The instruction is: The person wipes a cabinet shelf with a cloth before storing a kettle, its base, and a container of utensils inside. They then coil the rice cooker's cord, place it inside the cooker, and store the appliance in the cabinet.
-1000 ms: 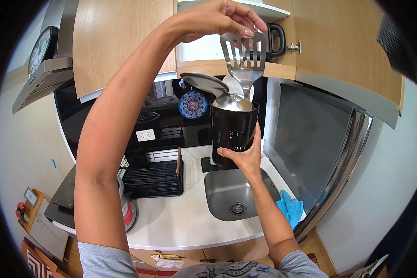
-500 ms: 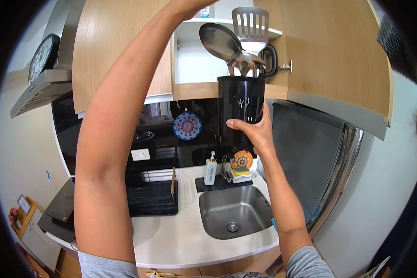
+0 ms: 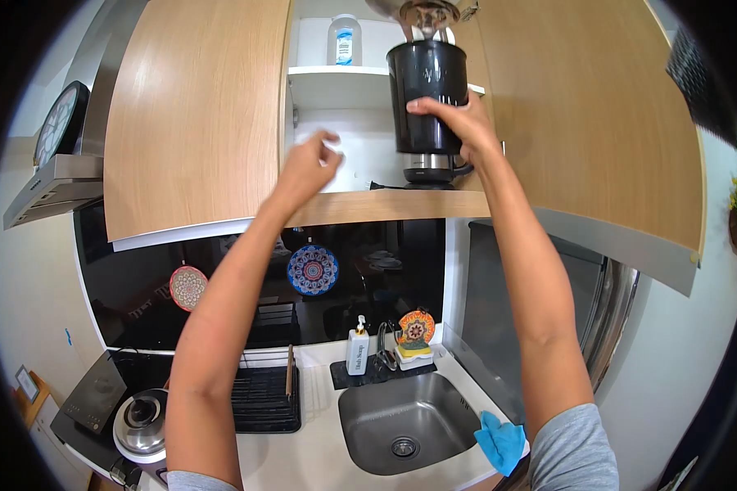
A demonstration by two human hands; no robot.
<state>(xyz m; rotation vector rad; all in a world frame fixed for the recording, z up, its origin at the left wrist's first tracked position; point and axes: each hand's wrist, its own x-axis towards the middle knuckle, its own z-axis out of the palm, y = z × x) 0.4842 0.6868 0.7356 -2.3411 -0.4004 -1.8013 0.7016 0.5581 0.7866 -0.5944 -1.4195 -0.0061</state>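
My right hand (image 3: 458, 123) grips a tall black utensil holder (image 3: 427, 69) from its right side, thumb across the front. Metal cooking utensils (image 3: 426, 15) stick up from the holder, cut off by the top of the view. It is raised before the open cupboard (image 3: 348, 123). Behind and below it, a kettle with a steel band and black base (image 3: 428, 168) stands on the lower shelf, mostly hidden. My left hand (image 3: 309, 170) is in front of the cupboard's left part, fingers loosely bent and apart, slightly blurred, with nothing visible in it.
A clear bottle (image 3: 345, 41) stands on the upper shelf. The cupboard door (image 3: 590, 123) is swung open on the right. Below are the steel sink (image 3: 409, 417), soap bottle (image 3: 358, 350), black dish rack (image 3: 266, 401), blue cloth (image 3: 500, 442) and a lidded pot (image 3: 142, 425).
My left hand has come down from the top of the view to the cupboard opening. The utensil holder has risen in my right hand. The view has tilted upward.
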